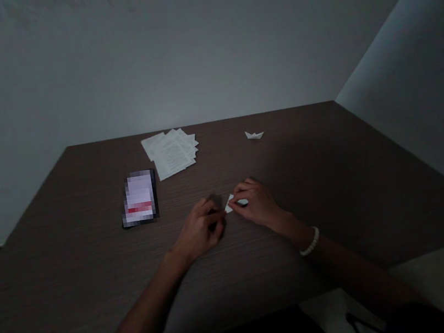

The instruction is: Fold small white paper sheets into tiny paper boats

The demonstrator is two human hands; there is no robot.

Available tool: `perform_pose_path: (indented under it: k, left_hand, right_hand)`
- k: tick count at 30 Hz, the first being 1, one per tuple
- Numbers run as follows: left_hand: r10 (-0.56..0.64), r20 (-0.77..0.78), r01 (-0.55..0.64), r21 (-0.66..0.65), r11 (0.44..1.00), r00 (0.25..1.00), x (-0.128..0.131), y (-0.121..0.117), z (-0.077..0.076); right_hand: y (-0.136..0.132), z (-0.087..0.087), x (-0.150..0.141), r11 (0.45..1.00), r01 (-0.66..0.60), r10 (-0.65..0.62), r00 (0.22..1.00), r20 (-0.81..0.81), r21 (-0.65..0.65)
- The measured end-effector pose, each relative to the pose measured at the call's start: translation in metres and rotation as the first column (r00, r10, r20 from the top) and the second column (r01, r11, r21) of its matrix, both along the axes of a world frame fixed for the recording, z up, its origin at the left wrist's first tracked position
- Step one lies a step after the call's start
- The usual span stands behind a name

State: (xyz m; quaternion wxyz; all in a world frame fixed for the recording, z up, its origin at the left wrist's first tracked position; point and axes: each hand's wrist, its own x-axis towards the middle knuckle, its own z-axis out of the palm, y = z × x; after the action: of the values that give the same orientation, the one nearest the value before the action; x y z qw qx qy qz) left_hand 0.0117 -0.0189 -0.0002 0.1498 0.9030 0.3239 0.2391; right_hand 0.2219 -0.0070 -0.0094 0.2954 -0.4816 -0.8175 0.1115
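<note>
Fingers closed, the left hand (pixel 202 228) and right hand (pixel 256 203) pinch what seems a folded paper scrap (pixel 231 204) near the centre of the desk (pixel 312 186).

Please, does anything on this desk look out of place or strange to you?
The printed sheets lie fanned and askew, not squared. The smartphone shows a pixelated, unreadable screen.

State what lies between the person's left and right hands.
The head view shows folded white paper between the left hand and right hand, touched by both.
</note>
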Motion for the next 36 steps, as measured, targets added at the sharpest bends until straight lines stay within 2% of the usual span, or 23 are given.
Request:
perform_pose_path:
  k: [12,21,36]
  left_hand:
    - [-0.008,0.004,0.007,0.066,0.998,1.000,0.0021,-0.0011,0.0041]
    - [0.098,-0.043,-0.094,0.076,0.993,0.994,-0.0018,0.0005,0.0012]
    - [0.032,-0.183,-0.004,0.154,0.988,0.983,-0.0008,-0.0031,0.0057]
  right_hand:
    - [0.0002,0.0000,-0.0031,0.999,0.047,-0.047,0.998,-0.030,-0.025]
    - [-0.0003,0.0014,-0.0046,0.998,0.059,-0.060,0.998,-0.023,-0.035]
    - [-0.0013,0.0033,-0.0045,0.997,0.064,-0.066,0.997,-0.039,-0.034]
